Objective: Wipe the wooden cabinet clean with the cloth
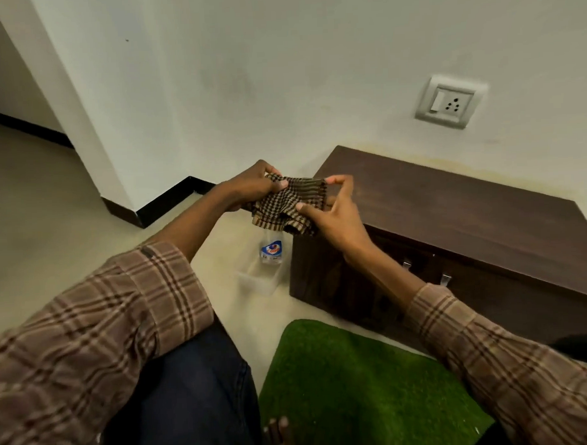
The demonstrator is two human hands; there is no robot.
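Checked brown cloth (286,207): held in air over the wooden cabinet's (451,210) left end | left hand (251,187) grips one edge, right hand (335,211) pinches the other | likely soft, light, floppy | bunch into a pad before wiping.

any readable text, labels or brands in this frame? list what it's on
Bottle label: red and blue logo, lettering too blurred to read.
Smaller print under the logo: too small to read.
Wall socket: no markings readable.
Cabinet, cloth, green mat: no text.
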